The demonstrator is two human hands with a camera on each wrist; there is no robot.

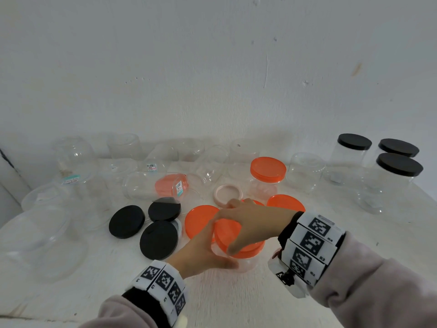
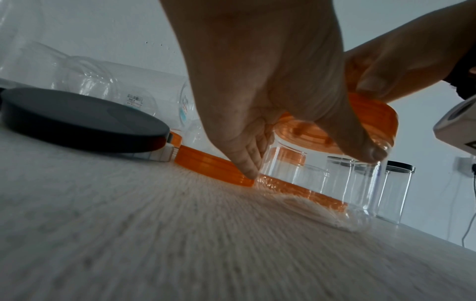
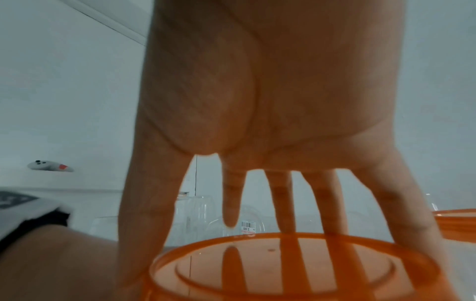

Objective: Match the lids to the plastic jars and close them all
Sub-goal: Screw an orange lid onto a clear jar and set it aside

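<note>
Head view shows both hands meeting on one small clear jar (image 1: 246, 261) at the near middle of the white table (image 1: 236, 299). The left hand (image 1: 203, 252) wraps the jar's wall from the left, thumb on the near side and fingers curled round the far side; the left wrist view shows those fingertips (image 2: 247, 169) reaching down to the tabletop. The right hand (image 1: 250, 221) comes in from the right and spreads over the orange lid (image 1: 233, 235), fingers arched down onto its rim, so it is grasping the lid from above. That lid sits on the jar's mouth; whether it is fully screwed home cannot be told.

Thin, empty and see-through, the jar looks light and likely to flex under a hard squeeze, with a smooth wall that could slip or spin. I would hold it low and firm, as the left hand does, and turn the lid by its ridged edge rather than its flat top.

Just behind the hands lie loose orange lids (image 1: 201, 218), and a pale pink ring lid (image 1: 229, 194) beyond them. Three black lids (image 1: 158, 240) lie to the left. Open clear jars (image 1: 73, 159) crowd the far and left side, some tipped over. One orange-capped jar (image 1: 268, 176) stands behind, and three black-capped jars (image 1: 399, 171) stand far right. The nearby loose lids could be knocked by a sliding jar.
</note>
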